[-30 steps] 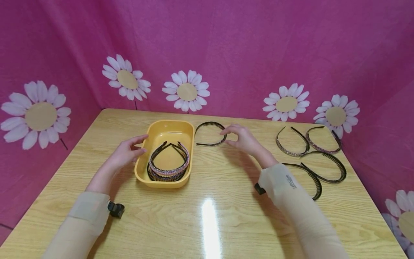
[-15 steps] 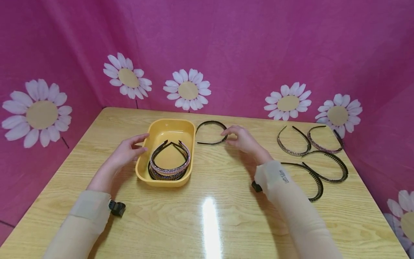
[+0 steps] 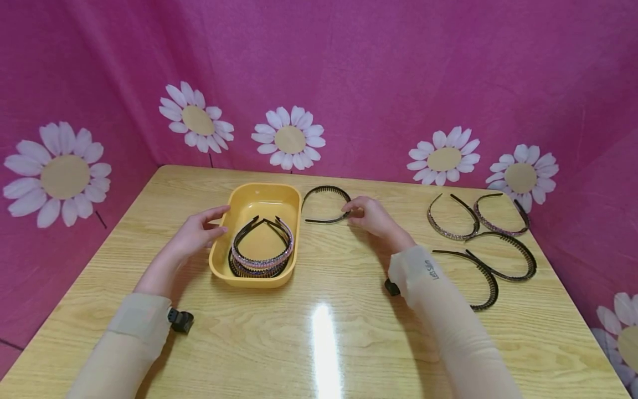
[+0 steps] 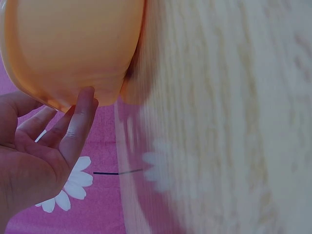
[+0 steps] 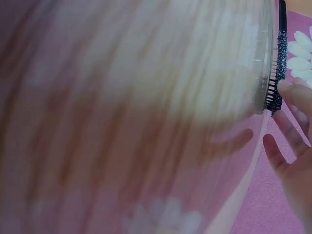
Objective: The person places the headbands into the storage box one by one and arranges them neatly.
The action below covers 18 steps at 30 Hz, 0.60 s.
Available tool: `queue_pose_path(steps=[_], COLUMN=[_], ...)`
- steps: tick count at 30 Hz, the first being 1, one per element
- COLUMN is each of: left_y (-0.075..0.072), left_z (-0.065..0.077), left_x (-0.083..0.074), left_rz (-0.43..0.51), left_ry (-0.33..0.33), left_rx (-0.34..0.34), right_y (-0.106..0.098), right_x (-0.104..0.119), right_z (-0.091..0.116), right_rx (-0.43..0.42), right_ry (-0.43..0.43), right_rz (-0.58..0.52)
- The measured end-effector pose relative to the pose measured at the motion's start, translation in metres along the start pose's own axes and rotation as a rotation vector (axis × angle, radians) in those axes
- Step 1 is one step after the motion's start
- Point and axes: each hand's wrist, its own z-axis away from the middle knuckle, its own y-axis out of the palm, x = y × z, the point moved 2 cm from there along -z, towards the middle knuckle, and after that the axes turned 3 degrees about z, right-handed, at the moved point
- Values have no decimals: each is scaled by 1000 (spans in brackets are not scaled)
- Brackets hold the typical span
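Observation:
A yellow plastic tray [image 3: 254,190] stands left of the table's middle. Several headbands [image 3: 261,263] lie stacked inside it, some glittery pink, some black with comb teeth. My left hand [image 3: 196,233] touches the tray's left side; in the left wrist view its fairly straight fingers [image 4: 82,114] rest against the outer wall. Right of the tray, a black toothed headband [image 3: 326,188] sits on the table. My right hand [image 3: 374,216] pinches its right side between thumb and fingertips. The right wrist view shows dark glitter along this headband [image 5: 281,53].
At the right of the wooden table [image 3: 259,343] lie several more headbands: a glittery one [image 3: 452,235], a pinkish one [image 3: 498,230], and black toothed ones [image 3: 528,257] overlapping nearer me. A pink cloth [image 3: 359,66] with daisies borders the table's back and sides.
My right forearm and wrist have shifted slightly left, and the right fingers have closed a little at the headband. The headband, the left hand and the tray stay nearly where they were.

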Motion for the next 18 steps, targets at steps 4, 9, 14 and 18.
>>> queue_pose_path(steps=[4,9,14,18], left_y=[0,0,0,0], left_z=[0,1,1,1], left_x=[0,-1,-2,-2], left_rz=[2,2,17,16], left_ry=[-1,5,3,3], left_rx=[3,5,12,13], right_y=[0,-1,-2,-2], right_x=[0,2,5,7], right_z=[0,2,5,7], right_rx=[1,-4,-13,1], right_ry=[-8,-39,-77,-85], right_rz=[8,53,120,163])
